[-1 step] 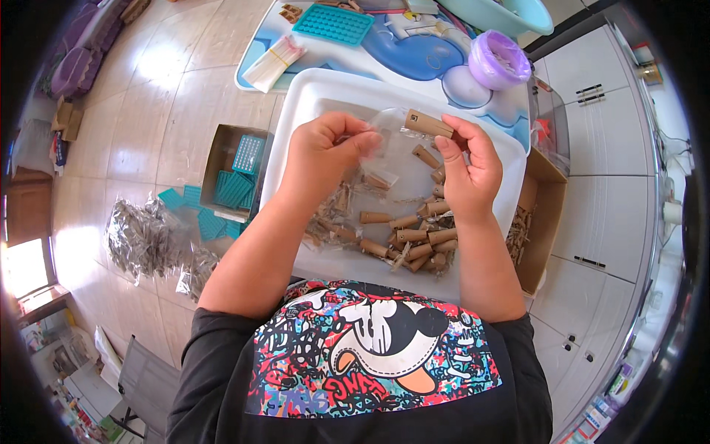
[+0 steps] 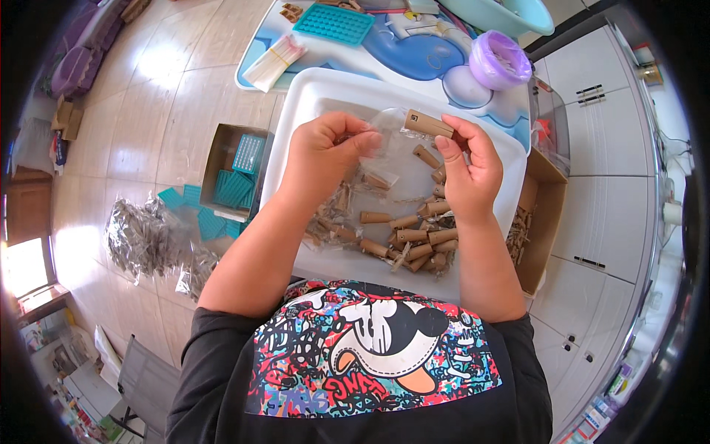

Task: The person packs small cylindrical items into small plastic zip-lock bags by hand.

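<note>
Above the white plastic tub [image 2: 296, 96], my right hand [image 2: 473, 159] is closed on a tan, tapered, cork-like stopper [image 2: 429, 123] with a small dark mark near its wide end. My left hand [image 2: 329, 148] pinches a clear plastic bag [image 2: 388, 122], which reaches across to the stopper. Whether the stopper sits inside the bag or just touches it, I cannot tell. Below my hands, several similar stoppers [image 2: 414, 235] lie heaped in the tub, some with thin wire-like strands. Toward its left side lie bagged pieces [image 2: 377, 180], partly hidden by my left forearm.
Behind the tub, the patterned table [image 2: 414, 52] holds a teal tray [image 2: 334, 24], a bundle of clear bags [image 2: 274, 64] and a purple-lined bowl [image 2: 499, 61]. Cardboard boxes stand left [image 2: 214, 152] and right [image 2: 547, 222]. Bagged grey items [image 2: 148, 233] lie on the floor.
</note>
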`<state>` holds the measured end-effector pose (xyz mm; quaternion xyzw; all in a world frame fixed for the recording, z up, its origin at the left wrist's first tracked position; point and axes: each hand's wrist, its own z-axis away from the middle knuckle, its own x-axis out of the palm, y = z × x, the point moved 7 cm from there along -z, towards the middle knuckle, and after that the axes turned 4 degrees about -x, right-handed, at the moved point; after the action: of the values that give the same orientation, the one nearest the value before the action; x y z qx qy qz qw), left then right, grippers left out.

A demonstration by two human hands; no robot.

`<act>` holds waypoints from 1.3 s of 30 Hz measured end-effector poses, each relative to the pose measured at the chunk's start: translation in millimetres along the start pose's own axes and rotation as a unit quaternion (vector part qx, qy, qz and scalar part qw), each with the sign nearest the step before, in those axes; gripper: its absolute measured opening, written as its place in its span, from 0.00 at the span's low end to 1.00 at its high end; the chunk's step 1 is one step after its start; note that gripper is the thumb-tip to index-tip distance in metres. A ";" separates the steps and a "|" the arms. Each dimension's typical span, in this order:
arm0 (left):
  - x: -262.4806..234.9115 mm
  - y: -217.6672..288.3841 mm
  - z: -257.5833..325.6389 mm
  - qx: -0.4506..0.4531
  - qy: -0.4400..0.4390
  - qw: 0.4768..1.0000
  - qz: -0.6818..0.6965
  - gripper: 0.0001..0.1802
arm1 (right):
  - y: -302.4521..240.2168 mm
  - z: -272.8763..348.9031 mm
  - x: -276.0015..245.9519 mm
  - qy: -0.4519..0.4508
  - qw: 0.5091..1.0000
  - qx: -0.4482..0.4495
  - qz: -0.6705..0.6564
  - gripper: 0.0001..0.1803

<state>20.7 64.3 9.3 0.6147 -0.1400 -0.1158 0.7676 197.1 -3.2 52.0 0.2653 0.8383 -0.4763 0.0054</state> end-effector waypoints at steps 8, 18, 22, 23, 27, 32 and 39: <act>2.2 5.2 1.8 0.042 0.007 0.998 -0.054 0.05 | 12.2 4.3 2.9 0.030 0.993 0.107 -0.050 0.11; 16.3 -19.6 -3.5 -0.089 -0.147 0.984 -0.037 0.14 | 26.7 7.8 16.2 -0.124 0.964 0.196 -0.130 0.11; 22.6 -27.4 -0.7 -0.146 -0.191 0.970 -0.023 0.17 | 29.9 7.8 19.6 -0.202 0.941 0.246 -0.114 0.11; 23.7 -27.5 -0.2 -0.147 -0.192 0.970 -0.023 0.17 | 31.7 7.1 17.6 -0.201 0.941 0.247 -0.114 0.11; 31.7 -38.9 3.3 -0.184 -0.230 0.955 0.019 0.17 | 38.1 15.1 25.9 -0.283 0.908 0.282 -0.127 0.11; 36.2 -38.3 4.5 -0.213 -0.236 0.945 0.071 0.17 | 35.2 16.9 33.1 -0.229 0.930 0.259 -0.123 0.09; 31.5 -40.4 -0.9 -0.212 -0.190 0.942 0.177 0.15 | 26.8 20.6 36.1 -0.239 0.934 0.250 -0.093 0.12</act>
<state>50.3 45.3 -28.0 0.3691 -0.3619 -0.1196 0.8476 173.1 7.1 9.9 0.0573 0.6869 -0.7182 0.0951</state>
